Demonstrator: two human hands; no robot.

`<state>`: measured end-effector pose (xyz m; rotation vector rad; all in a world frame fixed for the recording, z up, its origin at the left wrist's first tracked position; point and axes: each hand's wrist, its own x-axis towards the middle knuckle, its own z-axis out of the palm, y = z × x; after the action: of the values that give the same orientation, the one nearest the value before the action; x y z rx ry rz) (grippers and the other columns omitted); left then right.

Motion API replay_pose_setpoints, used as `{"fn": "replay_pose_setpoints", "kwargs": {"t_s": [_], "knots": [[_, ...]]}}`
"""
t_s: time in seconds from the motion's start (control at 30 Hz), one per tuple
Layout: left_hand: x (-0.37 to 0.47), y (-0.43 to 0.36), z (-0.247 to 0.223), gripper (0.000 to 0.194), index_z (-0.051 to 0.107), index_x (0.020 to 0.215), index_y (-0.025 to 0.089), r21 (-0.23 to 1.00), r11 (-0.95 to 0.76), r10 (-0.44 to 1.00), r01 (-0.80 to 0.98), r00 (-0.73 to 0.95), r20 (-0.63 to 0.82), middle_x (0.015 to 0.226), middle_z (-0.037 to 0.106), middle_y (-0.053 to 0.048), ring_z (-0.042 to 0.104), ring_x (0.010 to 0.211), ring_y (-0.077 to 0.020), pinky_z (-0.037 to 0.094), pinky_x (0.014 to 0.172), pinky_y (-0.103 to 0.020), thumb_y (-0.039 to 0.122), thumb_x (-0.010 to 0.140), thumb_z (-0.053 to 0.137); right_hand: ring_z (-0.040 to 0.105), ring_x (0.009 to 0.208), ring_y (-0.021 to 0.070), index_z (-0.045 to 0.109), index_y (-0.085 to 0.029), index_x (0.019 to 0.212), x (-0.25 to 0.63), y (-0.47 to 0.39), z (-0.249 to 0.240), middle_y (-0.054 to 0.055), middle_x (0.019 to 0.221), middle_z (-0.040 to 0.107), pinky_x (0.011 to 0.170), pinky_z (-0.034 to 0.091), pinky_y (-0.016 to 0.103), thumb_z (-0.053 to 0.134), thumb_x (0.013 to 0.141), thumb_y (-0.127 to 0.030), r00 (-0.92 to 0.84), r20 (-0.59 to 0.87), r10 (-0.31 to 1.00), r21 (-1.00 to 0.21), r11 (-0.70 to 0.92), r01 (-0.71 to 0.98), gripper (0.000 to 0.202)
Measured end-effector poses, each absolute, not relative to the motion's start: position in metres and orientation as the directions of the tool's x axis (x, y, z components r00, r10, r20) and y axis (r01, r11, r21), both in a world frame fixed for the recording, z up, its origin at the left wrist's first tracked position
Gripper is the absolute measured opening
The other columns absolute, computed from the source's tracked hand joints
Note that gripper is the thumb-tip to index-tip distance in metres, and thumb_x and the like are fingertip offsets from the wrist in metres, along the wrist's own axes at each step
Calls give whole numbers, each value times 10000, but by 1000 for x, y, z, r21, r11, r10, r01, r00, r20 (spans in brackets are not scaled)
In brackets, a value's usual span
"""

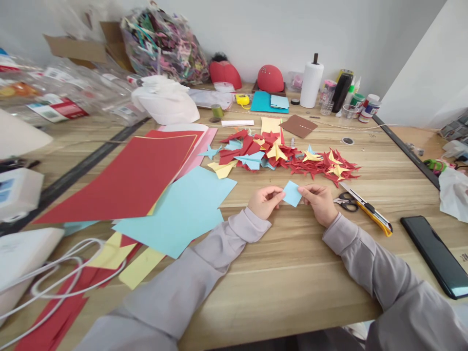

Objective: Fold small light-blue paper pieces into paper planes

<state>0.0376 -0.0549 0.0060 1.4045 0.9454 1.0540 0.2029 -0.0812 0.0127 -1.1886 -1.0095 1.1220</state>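
Observation:
A small light-blue paper square (pixel 292 194) is held up above the wooden table, turned so that one corner points down. My left hand (pixel 266 201) pinches its left corner between thumb and fingers. Its right corner is in the pinch of my right hand (pixel 319 202). Just beyond the hands lies a pile of folded red paper pieces (pixel 310 165), with yellow and blue folded pieces among them. Close to my right hand are black-handled scissors (pixel 346 202) and a yellow utility knife (pixel 376 219).
Large red sheets (pixel 120 180) and blue sheets (pixel 175 209) cover the left side, near a white cable (pixel 78 273). A black phone (pixel 435 253) lies at right. Along the back stand a white roll (pixel 311 85), small bottles and a bag of scraps (pixel 164 46).

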Motion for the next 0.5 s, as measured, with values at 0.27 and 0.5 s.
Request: {"fn": "replay_pose_setpoints", "kwargs": {"t_s": [0.27, 0.5], "knots": [[38, -55, 5, 321, 663, 737, 122, 1000, 8, 953, -28, 303, 1, 536, 624, -11, 542, 440, -103, 455, 468, -228, 402, 590, 721, 388, 407, 64, 665, -148, 612, 201, -83, 15, -37, 432, 517, 417, 284, 221, 764, 559, -382, 152, 10, 988, -994, 27, -104, 259], [35, -51, 9, 327, 652, 678, 119, 993, 64, 952, -100, 304, -31, 532, 636, -16, 539, 415, -102, 469, 450, -237, 403, 546, 746, 414, 430, 75, 645, -157, 563, 204, -83, 14, -14, 457, 531, 445, 319, 228, 666, 688, -440, 59, 22, 998, -987, 31, -160, 310]]}}
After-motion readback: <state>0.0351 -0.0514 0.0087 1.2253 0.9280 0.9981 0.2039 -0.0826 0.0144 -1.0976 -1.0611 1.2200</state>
